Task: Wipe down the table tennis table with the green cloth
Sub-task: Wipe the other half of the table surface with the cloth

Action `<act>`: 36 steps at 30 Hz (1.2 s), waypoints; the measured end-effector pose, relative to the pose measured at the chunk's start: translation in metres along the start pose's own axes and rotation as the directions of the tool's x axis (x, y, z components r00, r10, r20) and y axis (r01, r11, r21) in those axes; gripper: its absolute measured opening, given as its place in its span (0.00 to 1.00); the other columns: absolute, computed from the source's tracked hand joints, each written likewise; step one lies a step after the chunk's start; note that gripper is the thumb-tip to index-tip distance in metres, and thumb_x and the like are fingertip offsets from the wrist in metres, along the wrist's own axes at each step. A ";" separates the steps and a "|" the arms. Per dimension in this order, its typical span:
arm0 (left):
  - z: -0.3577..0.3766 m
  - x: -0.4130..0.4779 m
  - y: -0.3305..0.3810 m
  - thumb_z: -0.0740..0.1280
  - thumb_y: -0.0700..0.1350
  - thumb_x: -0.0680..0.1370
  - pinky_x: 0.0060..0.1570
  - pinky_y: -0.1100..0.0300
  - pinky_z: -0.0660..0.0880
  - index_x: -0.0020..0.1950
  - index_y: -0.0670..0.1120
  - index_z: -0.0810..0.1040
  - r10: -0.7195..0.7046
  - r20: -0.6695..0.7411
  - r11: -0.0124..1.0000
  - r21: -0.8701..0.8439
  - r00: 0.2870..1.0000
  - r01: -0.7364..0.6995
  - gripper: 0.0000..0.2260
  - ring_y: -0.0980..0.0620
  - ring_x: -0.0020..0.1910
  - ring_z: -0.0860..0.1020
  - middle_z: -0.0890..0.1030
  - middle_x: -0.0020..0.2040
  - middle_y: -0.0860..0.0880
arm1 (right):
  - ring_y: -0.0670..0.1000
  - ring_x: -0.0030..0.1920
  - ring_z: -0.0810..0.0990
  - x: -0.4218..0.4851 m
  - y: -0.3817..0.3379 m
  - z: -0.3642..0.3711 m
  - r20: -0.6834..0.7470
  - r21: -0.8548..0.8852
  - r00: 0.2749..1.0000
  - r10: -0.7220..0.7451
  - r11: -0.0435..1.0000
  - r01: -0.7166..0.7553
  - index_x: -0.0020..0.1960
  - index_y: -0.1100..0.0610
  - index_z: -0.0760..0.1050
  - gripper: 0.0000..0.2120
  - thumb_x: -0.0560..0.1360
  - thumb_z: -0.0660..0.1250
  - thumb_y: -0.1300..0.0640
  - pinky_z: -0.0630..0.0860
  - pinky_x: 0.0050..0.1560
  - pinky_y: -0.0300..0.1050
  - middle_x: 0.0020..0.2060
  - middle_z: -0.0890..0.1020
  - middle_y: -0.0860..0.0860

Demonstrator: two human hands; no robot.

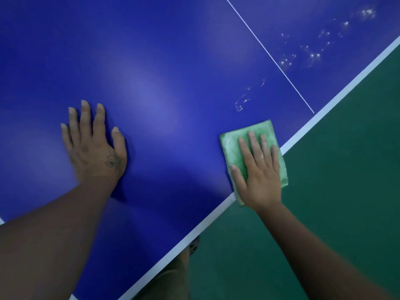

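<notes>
Head view, looking down onto the blue table tennis table. Presses the folded green cloth flat under the right hand, fingers straight and laid close together on top, nothing curled round or pinched. Has the cloth at the near-right edge of the table, lying across the white border line, one corner overhanging the green floor. Braces with the left hand, palm down on bare blue surface well apart from the cloth, fingers relaxed and spread, holding nothing.

As for progress: looks evenly glossy and spotless around the left hand and between the two hands, so probably wiped there, though sheen alone cannot confirm it. Shows a small trail of white droplets just beyond the cloth, on the near side of the thin white centre line. Shows a wider scatter of white specks past that line, toward the upper right. Reads as partly done: needs passes over both spotted patches, the nearer one likely first. Cannot tell about any table surface outside the view.
</notes>
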State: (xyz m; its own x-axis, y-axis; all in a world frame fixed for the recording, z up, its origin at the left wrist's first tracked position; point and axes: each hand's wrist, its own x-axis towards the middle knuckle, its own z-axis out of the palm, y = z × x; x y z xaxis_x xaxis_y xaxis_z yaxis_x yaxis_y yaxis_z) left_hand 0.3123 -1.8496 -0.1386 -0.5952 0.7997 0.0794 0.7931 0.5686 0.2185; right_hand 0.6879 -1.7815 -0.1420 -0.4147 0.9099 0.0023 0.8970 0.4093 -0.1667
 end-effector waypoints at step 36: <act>0.031 -0.022 0.110 0.53 0.53 0.89 0.85 0.37 0.45 0.88 0.41 0.57 -0.153 -0.055 0.985 0.076 0.987 0.157 0.29 0.33 0.87 0.52 0.55 0.87 0.35 | 0.57 0.88 0.50 0.106 -0.044 0.008 -0.071 0.047 0.977 0.202 0.979 -0.199 0.88 0.54 0.58 0.35 0.87 0.55 0.38 0.46 0.86 0.66 0.88 0.57 0.52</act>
State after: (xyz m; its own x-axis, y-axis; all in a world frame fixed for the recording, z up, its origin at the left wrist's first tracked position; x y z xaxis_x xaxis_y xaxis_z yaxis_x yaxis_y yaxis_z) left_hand 0.4168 -1.7983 -0.1462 -0.7155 0.6917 0.0981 0.6976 0.6998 0.1537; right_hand 0.6031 -1.7037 -0.1420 -0.2132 0.9762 0.0390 0.9533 0.2166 -0.2103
